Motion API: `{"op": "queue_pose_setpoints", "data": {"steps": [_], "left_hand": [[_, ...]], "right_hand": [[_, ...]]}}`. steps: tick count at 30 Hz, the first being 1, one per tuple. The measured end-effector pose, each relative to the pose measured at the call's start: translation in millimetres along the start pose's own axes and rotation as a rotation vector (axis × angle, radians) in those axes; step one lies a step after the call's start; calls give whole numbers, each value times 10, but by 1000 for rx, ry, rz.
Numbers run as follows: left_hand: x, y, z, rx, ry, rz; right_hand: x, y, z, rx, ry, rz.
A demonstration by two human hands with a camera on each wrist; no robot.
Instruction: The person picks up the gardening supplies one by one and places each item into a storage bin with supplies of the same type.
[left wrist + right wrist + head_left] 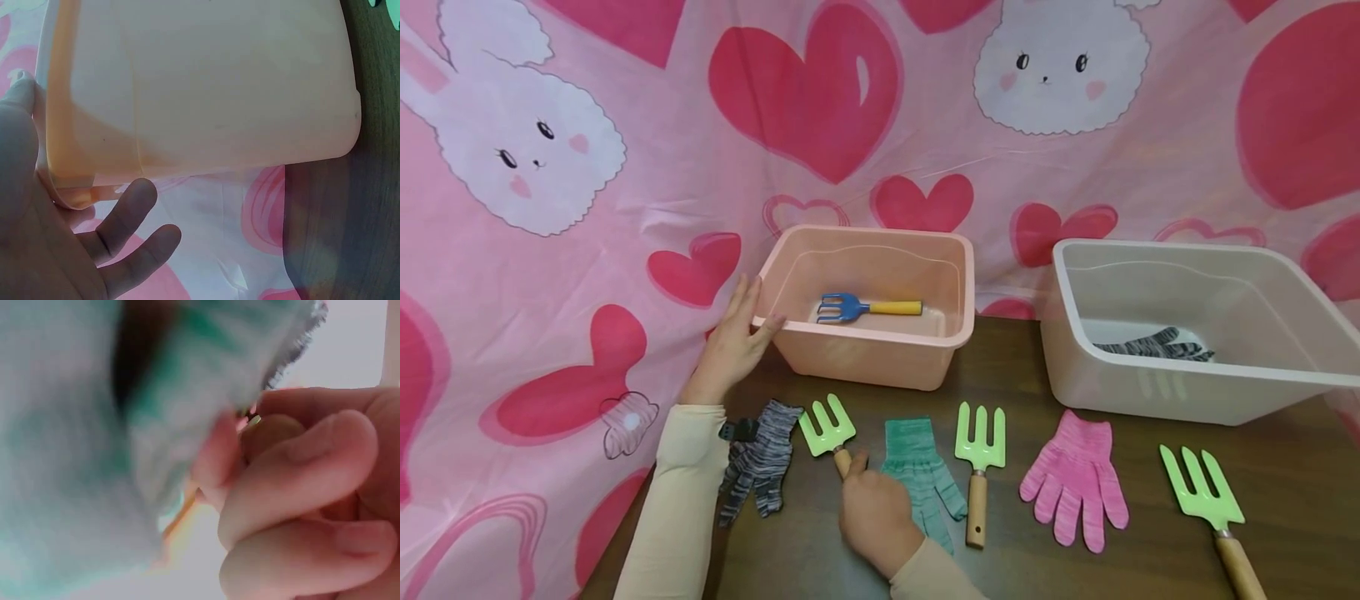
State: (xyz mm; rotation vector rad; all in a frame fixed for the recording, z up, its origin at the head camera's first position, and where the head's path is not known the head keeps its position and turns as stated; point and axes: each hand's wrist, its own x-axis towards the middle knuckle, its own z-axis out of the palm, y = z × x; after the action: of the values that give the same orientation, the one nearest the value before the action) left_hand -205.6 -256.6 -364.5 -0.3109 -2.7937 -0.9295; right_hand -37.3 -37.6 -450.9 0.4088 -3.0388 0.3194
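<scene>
Peach plastic forms the bin (865, 358) at twelve o'clock from the right hand (880, 517), and inside it a blue fork (883, 308) lies on the floor, tines toward nine o'clock, yellow handle toward three. The left hand (726, 346) rests on this bin's corner at seven o'clock, thumb over the near rim; its fingers are spread and fairly straight, two of them lifted off the wall in the left wrist view.

At two o'clock from the right hand stands the white bin (1165, 396), a grey glove (1157, 343) lying inside behind the near wall.

Curled tight, the right fingers hold the wooden handle of the green fork (829, 433), whose tines point to eleven o'clock on the tabletop (790, 558) before the peach bin. At ten o'clock lies another grey glove (763, 458); at one o'clock, partly behind the hand, the green glove (921, 471). A second green fork (979, 462) sits at two o'clock; the pink glove (1075, 483) and, farther out, a third green fork (1210, 502) at three.
</scene>
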Motion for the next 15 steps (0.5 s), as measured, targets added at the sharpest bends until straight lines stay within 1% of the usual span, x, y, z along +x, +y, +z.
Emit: {"op": "queue_pose_setpoints", "data": {"steps": [4, 8, 12, 15], "left_hand": [[1, -9, -9, 11, 4, -4], [13, -14, -28, 20, -1, -10], [35, -15, -61, 54, -47, -12], [54, -8, -98, 83, -98, -10]], "right_hand": [[25, 74, -104, 73, 31, -15], [63, 179, -161, 175, 67, -41], [88, 296, -190, 269, 85, -54], [107, 385, -217, 315, 87, -37]]}}
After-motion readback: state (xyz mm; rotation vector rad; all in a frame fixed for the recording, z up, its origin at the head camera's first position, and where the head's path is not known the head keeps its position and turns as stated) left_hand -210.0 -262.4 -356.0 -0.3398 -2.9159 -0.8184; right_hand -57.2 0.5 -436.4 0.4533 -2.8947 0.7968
